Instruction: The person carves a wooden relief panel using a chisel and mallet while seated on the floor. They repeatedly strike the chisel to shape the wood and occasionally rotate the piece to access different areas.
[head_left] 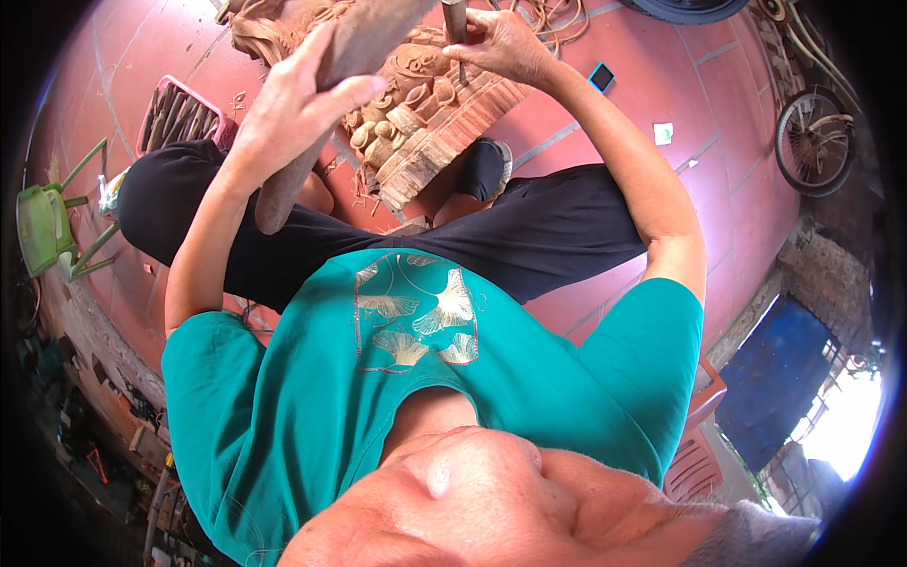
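My left hand (283, 118) is closed around a long, thick wooden mallet (371, 42), which slants from beside my thigh up past the top edge. In my right hand (510, 47) a chisel (455, 24) is gripped between thumb and fingers, standing nearly upright. Its lower end meets a brown wood carving (406, 118) with rounded relief shapes and a stepped, rough edge. The carving lies in front of me between my legs. Part of it is hidden behind the mallet and my left hand.
A pink basket (227, 132) full of chisels stands at the left, near a green chair (42, 227). Wood chips lie around the carving. On the tiled floor at right are a small blue-screened device (601, 77), a paper piece (662, 133) and a spoked wheel (814, 142). Cords (564, 24) lie beyond.
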Tool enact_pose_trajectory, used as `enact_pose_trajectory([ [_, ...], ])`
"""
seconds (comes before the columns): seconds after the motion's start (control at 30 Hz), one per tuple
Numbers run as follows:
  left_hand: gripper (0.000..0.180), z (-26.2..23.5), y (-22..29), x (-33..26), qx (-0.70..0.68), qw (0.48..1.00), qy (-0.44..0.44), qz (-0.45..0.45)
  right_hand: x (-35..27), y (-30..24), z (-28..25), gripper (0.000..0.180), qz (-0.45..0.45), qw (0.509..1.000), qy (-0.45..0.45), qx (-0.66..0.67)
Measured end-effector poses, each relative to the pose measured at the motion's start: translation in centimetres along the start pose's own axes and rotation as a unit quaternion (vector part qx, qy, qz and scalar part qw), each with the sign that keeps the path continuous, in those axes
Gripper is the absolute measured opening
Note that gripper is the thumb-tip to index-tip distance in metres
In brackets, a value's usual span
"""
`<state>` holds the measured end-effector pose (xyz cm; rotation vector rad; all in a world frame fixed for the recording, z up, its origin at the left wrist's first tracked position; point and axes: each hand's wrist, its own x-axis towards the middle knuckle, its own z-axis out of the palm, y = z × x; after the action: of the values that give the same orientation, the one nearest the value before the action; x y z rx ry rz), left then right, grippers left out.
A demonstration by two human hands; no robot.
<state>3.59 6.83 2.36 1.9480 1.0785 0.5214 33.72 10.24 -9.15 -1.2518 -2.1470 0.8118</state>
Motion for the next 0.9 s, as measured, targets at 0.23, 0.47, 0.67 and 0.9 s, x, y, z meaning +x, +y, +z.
enact_pose_trajectory([
  [0.23,0.066,-0.1,0.0,0.0,-0.015,1.0,-0.025,-0.003,-0.3,-0.6,-0.2,0.027,0.02,0.998,-0.004,0.06],
  [0.47,0.064,0.2,-1.1,0.5,0.086,0.995,-0.048,-0.014,-0.3,-0.5,-0.2,0.027,0.014,0.999,-0.011,0.032],
  [0.67,0.068,-0.2,-0.5,0.0,0.019,0.999,-0.014,-0.024,0.2,-2.5,0.4,0.023,-0.031,0.999,-0.035,0.007],
  [0.9,0.072,-0.7,-0.1,0.2,0.014,0.999,-0.004,-0.032,-0.2,-3.5,0.6,0.026,-0.055,0.998,-0.004,-0.033],
])
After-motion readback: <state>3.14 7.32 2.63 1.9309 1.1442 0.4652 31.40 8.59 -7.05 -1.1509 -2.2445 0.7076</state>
